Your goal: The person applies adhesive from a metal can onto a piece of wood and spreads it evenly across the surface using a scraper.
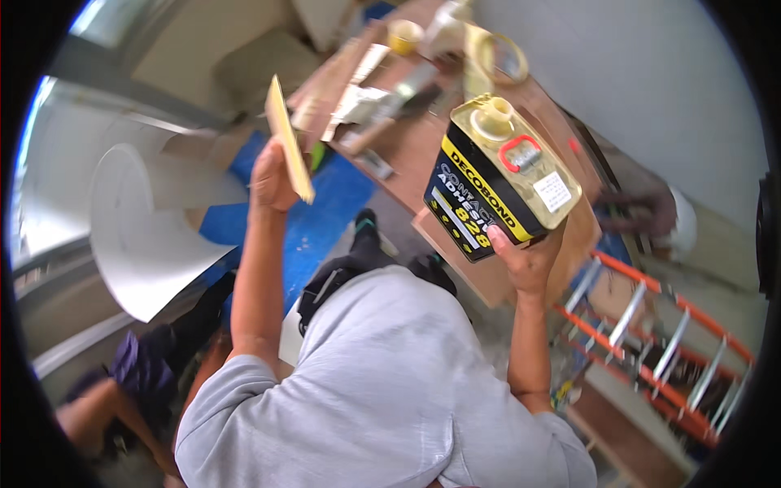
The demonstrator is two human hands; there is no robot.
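Your grey shirt [382, 382] lay nearest, filling the lower middle of the view. Your right hand [529, 264] gripped a can [492, 183] near its bottom corner, thumb pressed on the black and yellow front; the other fingers were mostly hidden. That can leaned at a tilt to your right, in front of the table, its pale spout [493, 120] and red handle [519, 153] on top. Your left hand [273, 177] was closed around the lower part of a thin yellow slab [285, 134], held upright nearly edge-on and well apart from the can.

Beyond them stood a brown table [400, 189], its far part cluttered with a tape roll [521, 73] and a small yellow cup [404, 37], both blurred. A blue sheet [335, 195] covered floor at your left, beside a curled white sheet [142, 244]. An orange ladder [669, 351] lay to your right, and another person [142, 370] was at lower left.
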